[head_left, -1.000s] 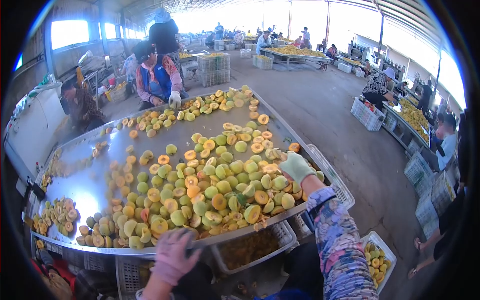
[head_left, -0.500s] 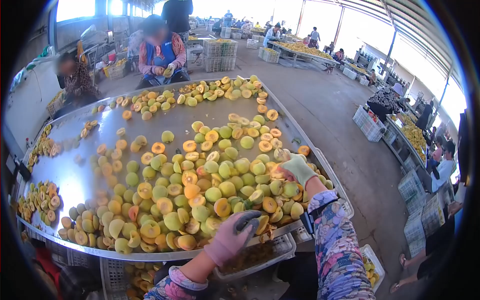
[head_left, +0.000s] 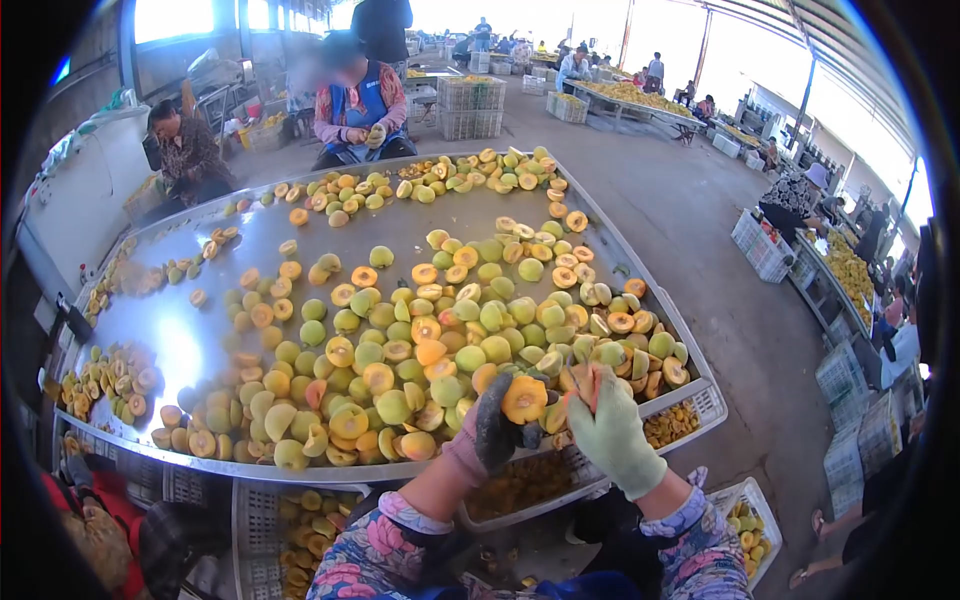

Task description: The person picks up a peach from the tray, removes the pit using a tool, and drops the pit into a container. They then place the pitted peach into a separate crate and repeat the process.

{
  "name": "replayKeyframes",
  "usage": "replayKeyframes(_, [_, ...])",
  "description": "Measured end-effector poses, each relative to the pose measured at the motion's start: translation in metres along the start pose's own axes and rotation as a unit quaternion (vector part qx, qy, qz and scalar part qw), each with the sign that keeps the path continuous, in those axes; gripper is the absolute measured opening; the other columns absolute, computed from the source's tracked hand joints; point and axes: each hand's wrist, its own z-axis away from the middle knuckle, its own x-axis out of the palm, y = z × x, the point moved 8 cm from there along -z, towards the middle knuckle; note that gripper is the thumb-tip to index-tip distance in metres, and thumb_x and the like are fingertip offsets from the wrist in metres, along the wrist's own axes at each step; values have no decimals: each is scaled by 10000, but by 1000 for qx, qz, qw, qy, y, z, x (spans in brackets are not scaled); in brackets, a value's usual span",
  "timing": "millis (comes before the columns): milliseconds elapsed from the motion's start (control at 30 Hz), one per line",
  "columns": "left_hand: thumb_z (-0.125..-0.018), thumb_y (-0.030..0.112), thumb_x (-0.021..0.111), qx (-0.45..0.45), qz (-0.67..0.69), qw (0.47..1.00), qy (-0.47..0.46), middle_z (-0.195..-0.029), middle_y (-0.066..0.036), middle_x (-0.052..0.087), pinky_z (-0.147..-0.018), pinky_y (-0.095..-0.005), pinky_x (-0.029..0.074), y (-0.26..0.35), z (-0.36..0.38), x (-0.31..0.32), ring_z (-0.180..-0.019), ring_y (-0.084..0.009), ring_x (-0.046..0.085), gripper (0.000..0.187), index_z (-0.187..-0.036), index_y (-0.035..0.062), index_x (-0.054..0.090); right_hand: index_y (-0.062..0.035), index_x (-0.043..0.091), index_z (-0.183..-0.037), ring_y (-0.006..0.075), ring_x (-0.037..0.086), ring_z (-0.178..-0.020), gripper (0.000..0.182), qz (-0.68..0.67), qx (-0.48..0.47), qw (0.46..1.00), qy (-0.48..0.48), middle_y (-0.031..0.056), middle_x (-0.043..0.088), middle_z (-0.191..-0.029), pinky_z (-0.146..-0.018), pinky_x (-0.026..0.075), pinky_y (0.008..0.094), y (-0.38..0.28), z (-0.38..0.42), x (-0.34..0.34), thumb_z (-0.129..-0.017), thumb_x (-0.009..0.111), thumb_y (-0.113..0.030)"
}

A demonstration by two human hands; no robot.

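Observation:
My left hand [head_left: 482,437], in a pink glove with dark fingers, is closed round a peach half [head_left: 525,399], its orange cut face turned up. Close beside it, my right hand [head_left: 617,437] wears a pale green glove. Its fingers are pinched together at a reddish-tan patch, and I cannot tell what they hold. Both hands are over the near right edge of a metal table [head_left: 165,345]. Just beyond them lies a broad heap of green-yellow peaches [head_left: 497,348], many halved with orange flesh showing.
Below the table edge are a crate of fruit scraps [head_left: 520,490], a crate of peach halves [head_left: 305,540] and another crate [head_left: 748,530] at right. A person in a blue apron [head_left: 362,110] sits across the table; another person [head_left: 190,150] sits at left. Stacked crates [head_left: 470,107] stand behind.
My right hand has drawn back from the heap at the right towards my left hand. My left hand, which showed no fruit before, now holds a peach half. The view has shifted slightly.

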Motion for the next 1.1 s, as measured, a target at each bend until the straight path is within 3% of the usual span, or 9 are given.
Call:
replayKeyframes(67, [-1043, 494, 421, -98, 65, 990, -78, -1061, -49, 649, -657, -278, 520, -2, 7, 18, -846, -157, 633, 481, -1268, 101, 584, -43, 584, -1107, 414, 667, -825, 267, 5, 124, 973, -194, 183, 670, -875, -740, 535, 475, 8, 20, 15, -891, 646, -188])
replayKeyframes(100, [-1043, 494, 421, -100, 64, 990, -80, -1061, -49, 649, -657, -278, 520, -4, 7, 16, -846, -157, 633, 481, -1268, 101, 584, -2, 550, -1023, 327, 672, -602, 219, -31, 86, 976, -199, 156, 633, -668, -590, 529, 417, 3, 26, 21, -903, 607, -177])
replayKeyframes(200, [-1043, 416, 460, -44, 30, 993, -101, -1082, -57, 645, -693, -269, 527, -5, 2, 10, -880, -166, 644, 424, -1259, 76, 592, -9, 531, -1004, 322, 675, -615, 207, -4, 116, 955, -274, 156, 629, -664, -579, 522, 432, 5, 34, 36, -899, 598, -174])
replayKeyframes(267, [-986, 298, 587, 286, -456, 835, -117, -1075, -69, 655, -758, -301, 535, 29, 13, 26, -920, -191, 660, 359, -1259, 64, 595, -8, 527, -1018, 360, 671, -640, 227, -8, 124, 951, -284, 178, 635, -682, -590, 521, 452, 5, 35, 42, -892, 606, -179])
replayKeyframes(367, [-901, 128, 650, 383, -521, 756, -96, -1116, -114, 678, -878, -317, 523, 38, 14, 31, -1002, -241, 665, 324, -1216, 59, 624, -1, 521, -1030, 404, 667, -702, 249, 34, 89, 961, -261, 208, 644, -722, -624, 520, 480, -1, 35, 47, -893, 612, -187])
replayKeyframes(700, [-760, 215, 814, 362, -571, 734, -61, -1069, -37, 703, -861, -378, 518, 36, 23, 32, -963, -237, 679, 463, -1153, 67, 620, 23, 508, -1047, 453, 644, -755, 268, -83, 108, 951, -279, 245, 632, -774, -664, 503, 519, -3, 53, 70, -864, 617, -139])
replayKeyframes(800, [-759, 234, 805, 320, -500, 802, -62, -1066, -38, 704, -817, -369, 517, 29, 16, 22, -929, -256, 676, 479, -1157, 62, 601, 34, 499, -1051, 464, 649, -767, 282, -96, 101, 945, -296, 268, 635, -781, -680, 511, 527, 0, 58, 75, -868, 601, -155])
replayKeyframes(967, [-771, 229, 789, 456, -596, 656, -85, -1048, -54, 705, -748, -368, 537, 39, 30, 40, -876, -244, 682, 517, -1181, 35, 541, 46, 491, -1042, 484, 651, -779, 293, -26, 136, 939, -314, 298, 631, -774, -689, 518, 539, -1, 49, 66, -880, 580, -182])
replayKeyframes(1100, [-787, 237, 778, 465, -605, 642, -70, -1009, -61, 716, -737, -369, 549, 39, 29, 38, -863, -243, 697, 482, -1167, 33, 564, 14, 506, -1044, 422, 660, -724, 264, -161, 200, 895, -365, 270, 635, -798, -619, 520, 493, 1, 53, 73, -895, 574, -193])
